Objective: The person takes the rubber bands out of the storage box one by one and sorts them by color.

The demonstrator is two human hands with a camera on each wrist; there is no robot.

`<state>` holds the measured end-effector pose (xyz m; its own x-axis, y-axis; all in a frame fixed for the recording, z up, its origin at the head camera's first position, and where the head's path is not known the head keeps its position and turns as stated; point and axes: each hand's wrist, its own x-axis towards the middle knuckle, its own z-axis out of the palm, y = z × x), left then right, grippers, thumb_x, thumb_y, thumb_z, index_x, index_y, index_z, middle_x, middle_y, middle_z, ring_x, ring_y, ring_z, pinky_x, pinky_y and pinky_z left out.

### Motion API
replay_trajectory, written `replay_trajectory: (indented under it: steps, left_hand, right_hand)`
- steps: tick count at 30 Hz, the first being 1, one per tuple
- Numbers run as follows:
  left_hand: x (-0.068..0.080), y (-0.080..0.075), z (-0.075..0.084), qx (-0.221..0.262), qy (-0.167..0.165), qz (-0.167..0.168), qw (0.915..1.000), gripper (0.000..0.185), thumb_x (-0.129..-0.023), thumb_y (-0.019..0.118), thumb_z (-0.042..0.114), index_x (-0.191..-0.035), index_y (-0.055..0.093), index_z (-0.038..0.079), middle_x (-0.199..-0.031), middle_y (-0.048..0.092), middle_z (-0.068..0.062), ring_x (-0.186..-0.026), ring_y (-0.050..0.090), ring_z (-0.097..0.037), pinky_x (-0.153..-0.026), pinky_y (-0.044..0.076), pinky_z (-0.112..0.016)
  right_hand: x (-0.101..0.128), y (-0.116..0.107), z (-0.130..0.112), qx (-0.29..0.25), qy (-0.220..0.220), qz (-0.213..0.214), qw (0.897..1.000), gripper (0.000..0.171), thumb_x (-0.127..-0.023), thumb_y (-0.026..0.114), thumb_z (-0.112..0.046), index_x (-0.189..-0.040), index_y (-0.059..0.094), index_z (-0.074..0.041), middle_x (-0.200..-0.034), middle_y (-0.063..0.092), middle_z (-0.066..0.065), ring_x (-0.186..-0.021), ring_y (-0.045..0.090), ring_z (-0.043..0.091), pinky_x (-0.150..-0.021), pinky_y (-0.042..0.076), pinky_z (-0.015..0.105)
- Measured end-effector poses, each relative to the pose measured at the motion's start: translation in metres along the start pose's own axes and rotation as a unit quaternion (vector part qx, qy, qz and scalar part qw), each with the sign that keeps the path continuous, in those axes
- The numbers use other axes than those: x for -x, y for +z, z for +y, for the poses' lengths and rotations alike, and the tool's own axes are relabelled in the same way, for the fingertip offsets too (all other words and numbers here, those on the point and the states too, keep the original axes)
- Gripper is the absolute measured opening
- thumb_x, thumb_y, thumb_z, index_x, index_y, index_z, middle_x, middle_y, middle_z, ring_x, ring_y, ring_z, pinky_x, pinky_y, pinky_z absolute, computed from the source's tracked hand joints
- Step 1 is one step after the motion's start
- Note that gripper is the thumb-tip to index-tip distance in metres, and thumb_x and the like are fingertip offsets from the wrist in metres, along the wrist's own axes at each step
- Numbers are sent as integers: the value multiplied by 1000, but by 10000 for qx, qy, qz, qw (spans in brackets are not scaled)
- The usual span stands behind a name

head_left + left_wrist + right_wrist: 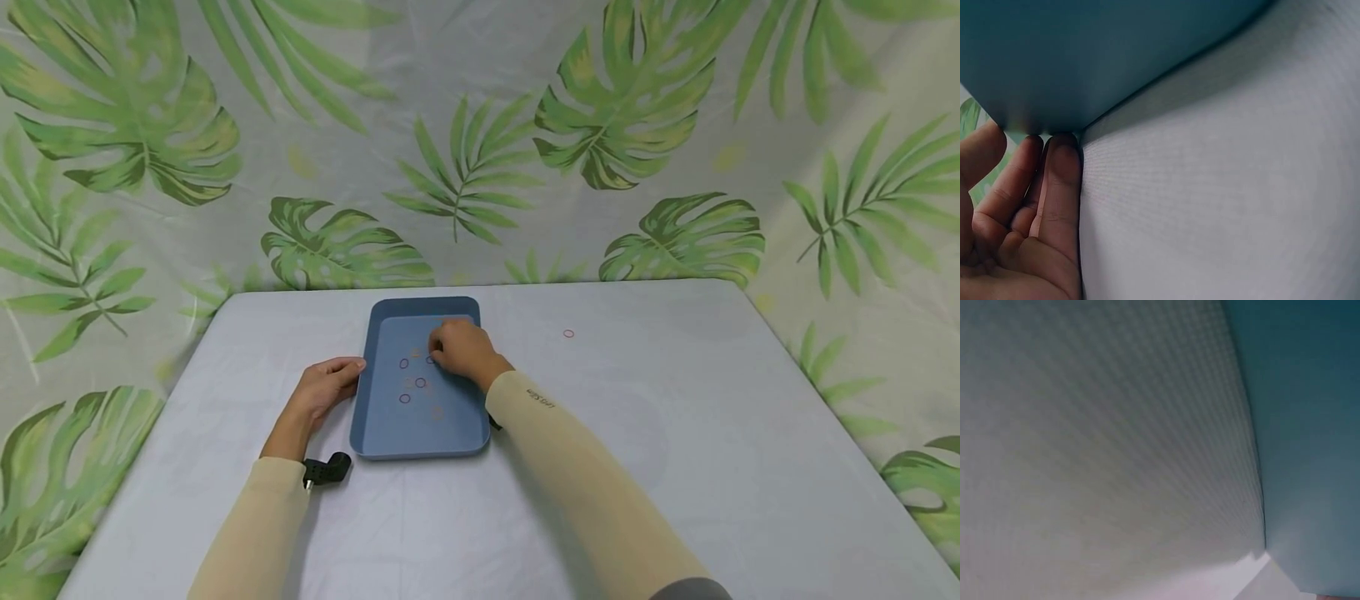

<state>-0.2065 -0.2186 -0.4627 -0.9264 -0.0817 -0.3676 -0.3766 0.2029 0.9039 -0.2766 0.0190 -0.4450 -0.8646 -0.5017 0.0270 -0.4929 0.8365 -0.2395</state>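
Observation:
A blue rectangular tray [420, 442] lies on the white-covered table. Thin reddish rings [405, 398], like small rubber bands, are scattered in it among fainter orange ones [438, 412]. The left hand [324, 390] is at the tray's left side; in the left wrist view its mostly straight fingers [1060, 181] touch the outer wall near the rim. Over the tray's right half, the right hand [463, 348] reaches down with curled fingers. Beside its fingertips shows a dark reddish ring [431, 360], partly covered; whether they pinch it is hidden. The right wrist view shows no fingers clearly.
One red ring [568, 333] lies on the table [637, 433], to the right of the tray. A leaf-patterned cloth [480, 167] hangs behind the table. A black wrist camera [327, 469] sits at the left wrist, close to the tray's near left corner.

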Motion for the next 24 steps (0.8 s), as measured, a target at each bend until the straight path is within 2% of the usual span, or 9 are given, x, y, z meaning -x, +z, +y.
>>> replay_trajectory:
  steps: [3,10,14,19,24]
  left_hand:
    - [0,0,0,17,-1,-7,10000,48,-101,59,27,-139,55,-1,-147,52,-20,-111,61,-6,-90,54,-15]
    - [0,1,0,-39,47,-28,10000,50,-101,59,30,-140,54,0,-148,51,-20,-118,60,-11,-101,53,-24]
    - [-1,2,0,-13,48,-9,10000,50,-101,59,29,-139,54,-1,-148,51,-20,-116,60,-9,-101,53,-23]
    - [0,2,2,13,51,-10,10000,50,-100,60,29,-139,54,-2,-147,51,-20,-116,60,-9,-99,54,-22]
    - [0,1,0,-16,53,-3,10000,52,-100,60,32,-139,54,-1,-148,51,-20,-120,59,-12,-102,53,-23]
  right_hand:
    - [0,1,0,74,-1,-8,10000,13,-95,68,-28,-93,76,-18,-96,65,1,-85,56,16,-71,54,31]
    - [0,-1,1,132,33,-115,9998,12,-94,68,-28,-92,76,-19,-98,65,0,-86,57,15,-73,55,30]
    - [0,-1,1,127,-20,-102,9999,13,-95,67,-29,-92,76,-20,-96,64,1,-84,56,15,-71,53,31]
    - [1,-1,2,55,-59,-70,9999,13,-96,66,-29,-92,75,-20,-95,63,1,-84,55,16,-71,53,31]
    - [-1,-4,4,-268,-143,-142,9994,14,-97,65,-28,-95,75,-18,-99,66,1,-87,55,16,-78,53,32]
